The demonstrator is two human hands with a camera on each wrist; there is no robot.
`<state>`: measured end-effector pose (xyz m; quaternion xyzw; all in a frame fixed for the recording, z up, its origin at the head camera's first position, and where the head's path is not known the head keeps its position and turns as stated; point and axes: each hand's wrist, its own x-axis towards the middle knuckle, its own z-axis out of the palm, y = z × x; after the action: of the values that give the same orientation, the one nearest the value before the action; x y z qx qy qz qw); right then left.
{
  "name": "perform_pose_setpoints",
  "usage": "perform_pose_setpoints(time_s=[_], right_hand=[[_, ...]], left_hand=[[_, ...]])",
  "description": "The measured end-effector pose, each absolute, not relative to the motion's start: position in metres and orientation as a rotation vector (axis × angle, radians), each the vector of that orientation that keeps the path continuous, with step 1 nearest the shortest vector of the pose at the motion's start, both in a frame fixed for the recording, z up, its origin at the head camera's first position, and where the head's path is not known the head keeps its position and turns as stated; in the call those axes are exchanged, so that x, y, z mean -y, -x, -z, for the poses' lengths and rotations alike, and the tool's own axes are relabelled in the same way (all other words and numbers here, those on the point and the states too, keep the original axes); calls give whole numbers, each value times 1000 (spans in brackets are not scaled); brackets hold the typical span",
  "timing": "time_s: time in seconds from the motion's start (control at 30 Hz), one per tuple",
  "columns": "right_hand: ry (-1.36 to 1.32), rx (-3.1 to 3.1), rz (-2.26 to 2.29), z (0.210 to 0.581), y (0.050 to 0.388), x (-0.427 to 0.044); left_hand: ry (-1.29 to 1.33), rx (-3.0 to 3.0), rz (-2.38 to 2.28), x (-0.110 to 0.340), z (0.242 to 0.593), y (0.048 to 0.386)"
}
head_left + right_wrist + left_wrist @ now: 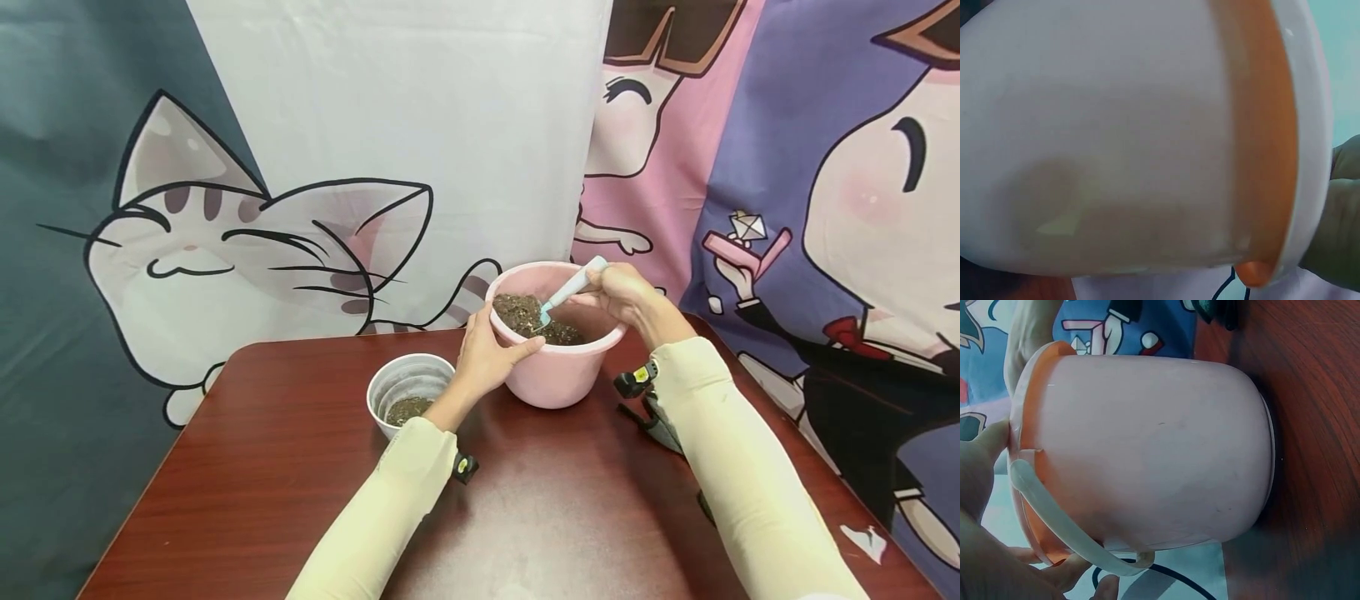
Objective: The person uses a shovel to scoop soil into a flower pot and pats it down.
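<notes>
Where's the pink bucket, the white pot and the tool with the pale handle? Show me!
Pink bucket (555,379): head view, on its outer front wall.
White pot (409,377): head view, on its inner wall.
Tool (568,288): head view, on its handle.

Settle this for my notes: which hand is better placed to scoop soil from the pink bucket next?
Right, probably: the right hand holds the pale tool, its tip at the soil in the pink bucket. The left hand grips the bucket's rim, seemingly better suited to steadying.
</notes>
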<state>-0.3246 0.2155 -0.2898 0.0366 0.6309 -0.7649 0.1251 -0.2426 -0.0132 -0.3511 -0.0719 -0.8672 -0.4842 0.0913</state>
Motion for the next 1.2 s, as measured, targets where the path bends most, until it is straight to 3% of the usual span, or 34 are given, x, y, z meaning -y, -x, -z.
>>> perform_pose_setpoints(time_s=[1.2], right_hand=[[-52,-1453,2456,290,309,-255]], left_hand=[[141,2645,1420,14,346,240]])
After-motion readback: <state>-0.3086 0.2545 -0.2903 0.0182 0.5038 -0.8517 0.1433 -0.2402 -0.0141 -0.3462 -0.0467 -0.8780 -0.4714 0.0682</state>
